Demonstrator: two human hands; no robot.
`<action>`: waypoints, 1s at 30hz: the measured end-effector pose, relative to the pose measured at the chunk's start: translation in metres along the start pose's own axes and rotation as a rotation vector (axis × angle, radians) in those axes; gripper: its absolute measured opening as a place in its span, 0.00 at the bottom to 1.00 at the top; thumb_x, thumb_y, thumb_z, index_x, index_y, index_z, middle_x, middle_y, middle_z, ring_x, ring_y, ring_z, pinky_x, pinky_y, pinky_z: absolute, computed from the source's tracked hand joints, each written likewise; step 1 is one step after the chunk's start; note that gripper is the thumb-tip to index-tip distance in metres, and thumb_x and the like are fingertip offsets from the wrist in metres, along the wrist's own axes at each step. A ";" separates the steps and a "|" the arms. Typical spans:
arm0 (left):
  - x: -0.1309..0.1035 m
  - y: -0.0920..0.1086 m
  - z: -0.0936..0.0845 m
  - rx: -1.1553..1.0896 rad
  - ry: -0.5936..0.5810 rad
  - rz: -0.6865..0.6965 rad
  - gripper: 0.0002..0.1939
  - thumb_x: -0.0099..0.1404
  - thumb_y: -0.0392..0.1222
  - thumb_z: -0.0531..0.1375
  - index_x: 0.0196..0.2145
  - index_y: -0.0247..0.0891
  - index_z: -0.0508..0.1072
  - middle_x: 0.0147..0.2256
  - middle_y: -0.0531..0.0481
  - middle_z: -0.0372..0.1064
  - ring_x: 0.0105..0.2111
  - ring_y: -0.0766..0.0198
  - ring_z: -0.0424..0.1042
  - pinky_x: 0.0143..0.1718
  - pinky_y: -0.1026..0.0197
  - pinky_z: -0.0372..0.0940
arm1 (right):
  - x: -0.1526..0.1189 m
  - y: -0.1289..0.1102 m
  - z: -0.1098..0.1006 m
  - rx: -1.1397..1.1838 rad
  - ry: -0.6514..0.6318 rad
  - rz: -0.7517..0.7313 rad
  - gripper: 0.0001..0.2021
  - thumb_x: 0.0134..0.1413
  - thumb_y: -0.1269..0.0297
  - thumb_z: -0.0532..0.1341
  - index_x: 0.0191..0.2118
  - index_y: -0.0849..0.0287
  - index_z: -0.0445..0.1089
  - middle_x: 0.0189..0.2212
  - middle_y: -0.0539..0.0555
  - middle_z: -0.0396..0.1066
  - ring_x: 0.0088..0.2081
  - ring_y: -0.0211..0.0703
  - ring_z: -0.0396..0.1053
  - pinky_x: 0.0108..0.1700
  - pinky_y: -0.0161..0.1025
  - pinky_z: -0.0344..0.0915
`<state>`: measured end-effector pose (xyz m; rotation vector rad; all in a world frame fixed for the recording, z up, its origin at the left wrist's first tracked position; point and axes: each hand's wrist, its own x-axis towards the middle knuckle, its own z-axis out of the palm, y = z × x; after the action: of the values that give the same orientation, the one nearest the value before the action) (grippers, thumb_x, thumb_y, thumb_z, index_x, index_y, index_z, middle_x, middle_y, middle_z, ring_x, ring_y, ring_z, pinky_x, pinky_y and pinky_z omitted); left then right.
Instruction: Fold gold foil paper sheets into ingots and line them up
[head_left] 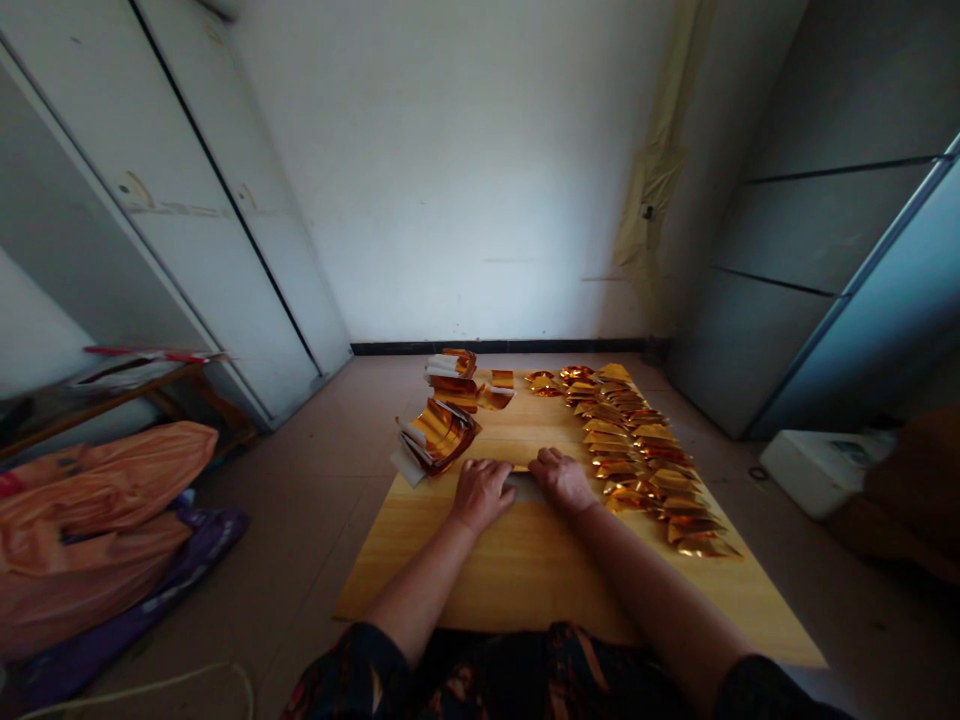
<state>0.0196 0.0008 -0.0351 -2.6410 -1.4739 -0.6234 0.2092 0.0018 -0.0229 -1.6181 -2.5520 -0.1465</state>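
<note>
Between my hands, low over the wooden board, is a narrow strip of gold foil paper (520, 469), edge toward me. My left hand (484, 492) is closed on its left end with the fingers bent over it. At the right end, my right hand (561, 478) pinches the paper with curled fingers. Most of the sheet is hidden under the fingers. Left of my left hand lies a curled stack of gold foil sheets (439, 432). Rows of folded gold foil pieces (626, 440) cover the board's right side, close to my right hand.
The wooden board (465, 575) reaches from my lap toward the wall. More foil sheets (454, 392) lie at its far left. Orange and purple bags (112, 500) are on the floor at left, beside a low wooden stand (180, 375). A white box (806, 470) stands at right.
</note>
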 end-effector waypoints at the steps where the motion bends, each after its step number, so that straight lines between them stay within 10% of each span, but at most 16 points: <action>1: 0.000 0.000 0.000 -0.001 0.000 -0.004 0.14 0.57 0.43 0.61 0.43 0.42 0.70 0.39 0.48 0.73 0.43 0.57 0.68 0.43 0.55 0.55 | 0.001 0.000 0.000 -0.011 -0.011 -0.001 0.12 0.62 0.67 0.50 0.38 0.58 0.70 0.39 0.58 0.67 0.42 0.43 0.62 0.38 0.34 0.60; 21: 0.000 0.004 -0.004 -0.003 0.018 0.032 0.06 0.59 0.42 0.59 0.33 0.42 0.74 0.41 0.48 0.74 0.43 0.58 0.67 0.45 0.52 0.54 | -0.008 0.000 -0.008 0.019 -0.093 0.038 0.11 0.60 0.67 0.51 0.39 0.57 0.71 0.41 0.58 0.67 0.43 0.45 0.64 0.39 0.34 0.61; 30: 0.001 0.003 -0.006 0.005 -0.006 0.051 0.06 0.60 0.41 0.58 0.35 0.42 0.74 0.42 0.47 0.73 0.45 0.57 0.67 0.47 0.50 0.52 | 0.008 -0.013 -0.025 0.063 -0.189 0.286 0.14 0.56 0.71 0.52 0.39 0.62 0.75 0.40 0.65 0.71 0.43 0.46 0.69 0.40 0.37 0.63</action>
<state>0.0205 -0.0017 -0.0292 -2.6698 -1.4025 -0.6062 0.1948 0.0000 0.0024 -2.0348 -2.3865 0.1162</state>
